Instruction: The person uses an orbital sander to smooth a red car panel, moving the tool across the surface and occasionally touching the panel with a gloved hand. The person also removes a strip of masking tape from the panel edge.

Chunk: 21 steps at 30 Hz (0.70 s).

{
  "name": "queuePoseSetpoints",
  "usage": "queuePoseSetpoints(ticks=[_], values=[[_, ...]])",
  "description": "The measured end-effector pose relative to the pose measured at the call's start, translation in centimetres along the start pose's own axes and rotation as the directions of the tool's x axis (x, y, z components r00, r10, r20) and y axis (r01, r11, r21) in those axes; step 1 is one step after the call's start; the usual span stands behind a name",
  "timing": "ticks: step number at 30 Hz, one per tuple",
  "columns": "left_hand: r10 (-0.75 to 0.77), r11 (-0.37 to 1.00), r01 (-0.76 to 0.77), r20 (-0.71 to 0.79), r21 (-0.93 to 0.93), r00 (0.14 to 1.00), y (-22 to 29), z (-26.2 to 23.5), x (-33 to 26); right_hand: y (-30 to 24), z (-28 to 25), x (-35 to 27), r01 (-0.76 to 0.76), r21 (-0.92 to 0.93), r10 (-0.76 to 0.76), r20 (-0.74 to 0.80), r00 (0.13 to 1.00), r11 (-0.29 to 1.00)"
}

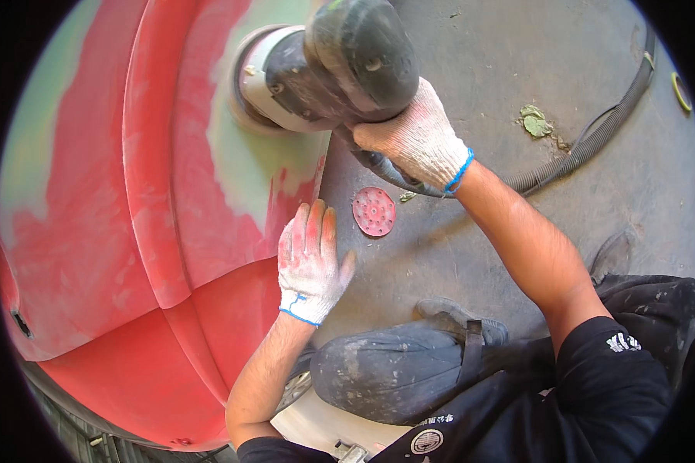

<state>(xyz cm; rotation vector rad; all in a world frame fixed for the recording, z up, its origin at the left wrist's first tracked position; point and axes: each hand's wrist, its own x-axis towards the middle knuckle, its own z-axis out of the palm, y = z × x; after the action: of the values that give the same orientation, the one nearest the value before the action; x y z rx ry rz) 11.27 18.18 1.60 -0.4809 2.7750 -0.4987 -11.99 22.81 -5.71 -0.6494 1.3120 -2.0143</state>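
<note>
In a white knit glove with a blue cuff, my right hand [417, 143] grips a dark power sander [320, 73]. The sander's round pad rests against a red car body panel [201, 154], over a pale green and yellowish sanded patch [266, 154]. My left hand [313, 258], gloved the same way with reddish dust on its fingers, lies flat with fingers stretched at the panel's lower right edge. It holds nothing. The fingers of my right hand are partly hidden behind the sander's body.
A corrugated hose [587, 150] runs from the sander across the grey floor. A pink perforated sanding disc [374, 211] lies on the floor beside my left hand. Farther right are a crumpled green leaf [534, 121] and a yellow-green ring [681, 92]. My bent knee [394, 370] is close to the car.
</note>
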Motion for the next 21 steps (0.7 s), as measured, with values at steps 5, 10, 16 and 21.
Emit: queuePoseSetpoints(ticks=[5, 10, 16, 21], values=[[-0.004, 1.000, 0.003, -0.059, -0.004, 0.998, 0.0, -0.2, 0.6, -0.7, 0.0, -0.4, -0.048, -0.050, 0.048, 0.014, 0.999, 0.998], [0.002, 0.999, -0.005, -0.067, -0.037, 0.998, 1.0, -0.4, 0.8, -0.2, 0.1, -0.8, -0.062, -0.004, 0.062, 0.008, 0.998, 0.998], [0.019, 0.995, -0.023, -0.046, -0.101, 0.999, 1.9, 0.0, 1.4, -1.2, 0.0, 0.5, 0.028, 0.069, -0.030, 0.037, 0.999, 0.997], [0.019, 0.983, -0.024, -0.034, -0.180, 0.999, 3.3, 0.1, 1.5, -0.1, -0.3, -0.5, -0.082, 0.082, 0.082, 0.003, 0.997, 0.993]])
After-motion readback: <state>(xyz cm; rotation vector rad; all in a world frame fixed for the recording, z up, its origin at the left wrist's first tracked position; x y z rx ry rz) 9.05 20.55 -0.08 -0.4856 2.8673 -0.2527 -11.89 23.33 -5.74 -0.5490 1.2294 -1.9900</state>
